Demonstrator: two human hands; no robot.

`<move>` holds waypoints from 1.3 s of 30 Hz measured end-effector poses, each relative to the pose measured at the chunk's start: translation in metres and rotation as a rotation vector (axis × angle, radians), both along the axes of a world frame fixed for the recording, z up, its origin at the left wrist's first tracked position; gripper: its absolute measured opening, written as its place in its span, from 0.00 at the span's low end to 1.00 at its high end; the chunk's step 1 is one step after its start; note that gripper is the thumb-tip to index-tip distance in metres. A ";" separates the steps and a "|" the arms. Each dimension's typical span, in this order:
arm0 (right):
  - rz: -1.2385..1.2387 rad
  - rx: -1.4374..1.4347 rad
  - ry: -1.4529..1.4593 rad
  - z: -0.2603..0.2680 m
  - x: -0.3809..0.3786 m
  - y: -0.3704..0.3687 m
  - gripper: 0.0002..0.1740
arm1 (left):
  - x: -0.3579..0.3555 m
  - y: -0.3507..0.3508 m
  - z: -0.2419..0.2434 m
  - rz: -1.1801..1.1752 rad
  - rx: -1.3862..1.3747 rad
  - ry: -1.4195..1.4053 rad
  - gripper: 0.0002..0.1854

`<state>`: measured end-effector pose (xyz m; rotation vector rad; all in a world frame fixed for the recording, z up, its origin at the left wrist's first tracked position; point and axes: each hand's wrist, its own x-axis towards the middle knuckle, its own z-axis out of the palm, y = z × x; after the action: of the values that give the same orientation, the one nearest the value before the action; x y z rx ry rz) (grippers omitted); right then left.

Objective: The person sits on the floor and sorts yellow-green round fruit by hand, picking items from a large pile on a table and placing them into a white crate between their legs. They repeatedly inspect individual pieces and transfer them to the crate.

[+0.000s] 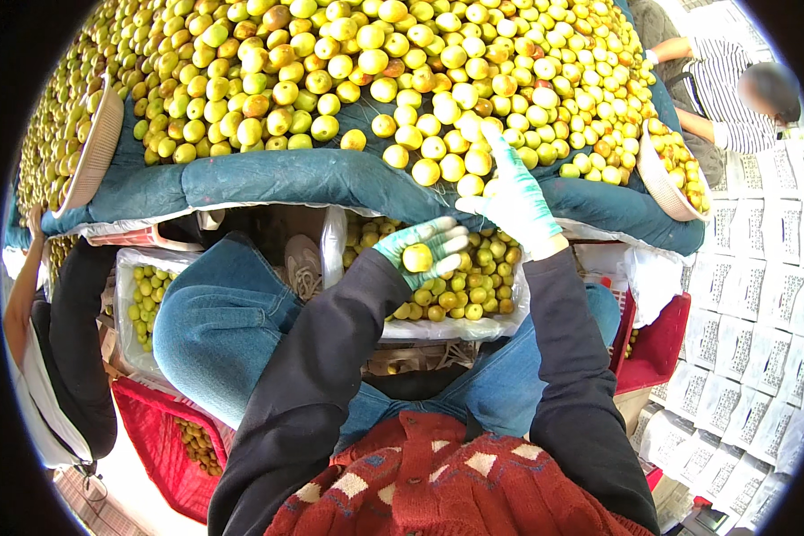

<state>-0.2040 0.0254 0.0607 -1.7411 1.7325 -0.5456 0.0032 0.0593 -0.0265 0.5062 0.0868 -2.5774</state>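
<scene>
A large heap of green-yellow jujube-like fruits, some with brown patches, covers a table padded with blue-green cloth. My left hand, in a green and white glove, is palm up with spread fingers; one round fruit rests on its palm. Below that hand sits a crate lined with clear plastic, partly filled with similar fruits. My right hand, gloved alike, reaches over the padded edge to the near fruits of the heap, its fingers extended. Whether its fingertips grip a fruit cannot be told.
A woven basket of fruits stands left, another right. Another lined crate and a red-lined container are at the left; a red crate is at the right. People sit on both sides. Printed packets cover the right floor.
</scene>
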 end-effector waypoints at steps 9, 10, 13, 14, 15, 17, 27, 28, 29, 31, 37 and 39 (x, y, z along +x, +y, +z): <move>0.192 -0.224 0.180 0.002 0.019 -0.003 0.43 | 0.002 -0.016 0.000 0.109 0.126 0.146 0.35; 0.225 -0.141 0.179 0.011 0.023 -0.009 0.42 | 0.003 -0.018 -0.001 0.120 0.120 0.096 0.34; 0.346 -0.003 0.217 0.019 0.028 -0.029 0.44 | 0.006 -0.024 -0.001 0.113 0.082 0.128 0.38; 0.382 0.040 0.240 0.023 0.030 -0.034 0.44 | 0.008 -0.026 -0.002 0.104 0.120 0.176 0.39; 0.423 0.081 0.260 0.026 0.035 -0.040 0.45 | 0.013 -0.027 -0.003 0.100 0.157 0.221 0.41; 0.541 0.009 0.161 0.008 0.022 -0.050 0.47 | 0.006 -0.030 -0.005 0.100 0.188 0.242 0.46; 0.569 0.250 0.142 0.026 0.034 -0.047 0.52 | 0.011 -0.028 0.000 0.145 0.124 0.273 0.39; 0.613 0.120 0.137 0.019 0.035 -0.044 0.51 | 0.011 -0.028 0.001 0.150 0.119 0.252 0.38; 0.581 0.159 0.142 0.021 0.033 -0.039 0.49 | 0.011 -0.028 0.004 0.156 0.114 0.232 0.37; 0.620 0.074 0.168 0.018 0.030 -0.028 0.47 | 0.012 -0.028 0.008 0.148 0.121 0.205 0.36; 0.603 0.015 0.226 0.001 0.033 0.018 0.40 | 0.011 -0.025 -0.002 0.067 0.181 -0.011 0.37; 0.592 0.261 0.238 0.014 0.033 0.024 0.37 | 0.013 -0.023 -0.012 0.014 0.123 -0.166 0.37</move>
<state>-0.1710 0.0496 0.0747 -2.0516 1.2590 0.1442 0.0160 0.0362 -0.0382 0.7597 0.1919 -2.5158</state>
